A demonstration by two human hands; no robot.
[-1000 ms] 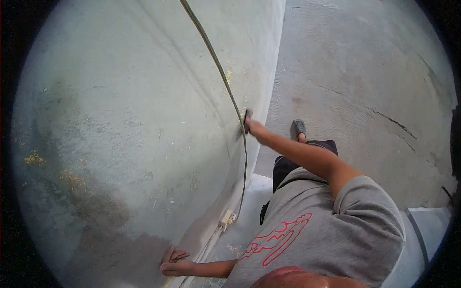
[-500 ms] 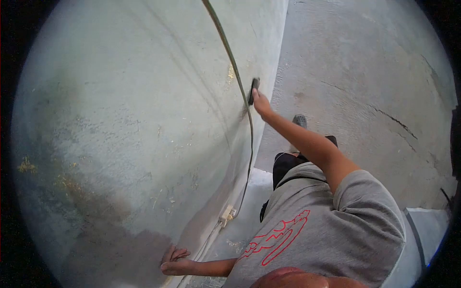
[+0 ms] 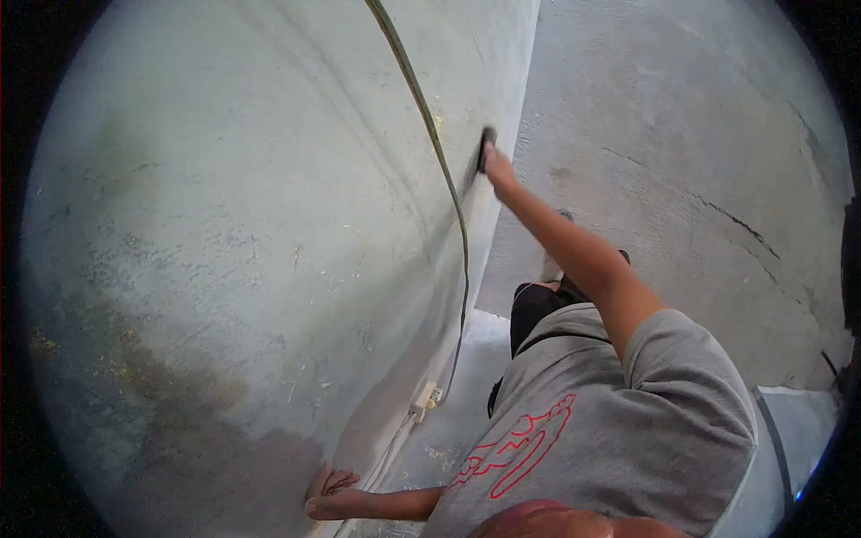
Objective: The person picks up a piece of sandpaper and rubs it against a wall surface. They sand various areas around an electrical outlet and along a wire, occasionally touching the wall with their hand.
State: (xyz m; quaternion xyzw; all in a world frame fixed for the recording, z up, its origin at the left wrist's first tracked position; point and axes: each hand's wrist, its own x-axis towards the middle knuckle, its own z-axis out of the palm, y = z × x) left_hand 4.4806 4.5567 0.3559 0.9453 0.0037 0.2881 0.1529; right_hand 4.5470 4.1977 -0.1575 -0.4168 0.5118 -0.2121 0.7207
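My right hand [image 3: 499, 168] is closed around a dark, narrow block [image 3: 486, 149] and holds it against the pale greenish wall [image 3: 224, 170], close to the wall's right edge. Motion blurs the hand a little, and the block's face towards the wall is hidden. At the lower left, my left hand [image 3: 330, 495] rests against a darker, damp-looking patch of the wall. Its fingers are apart and hold nothing. A green cable [image 3: 420, 99] hangs between the camera and the wall, just left of the block.
The cable runs down to a white socket box [image 3: 425, 401] at the wall's foot, where more white cables [image 3: 381, 466] lie. Cracks cross the grey concrete floor [image 3: 655, 117]. Yellowish flecks [image 3: 117, 369] and rough spots mark the wall. A grey slab [image 3: 794, 421] lies at right.
My right hand has moved the dark block upward and slightly right along the wall in the view. My left hand stays on the wall. The cable's upper part has shifted slightly left.
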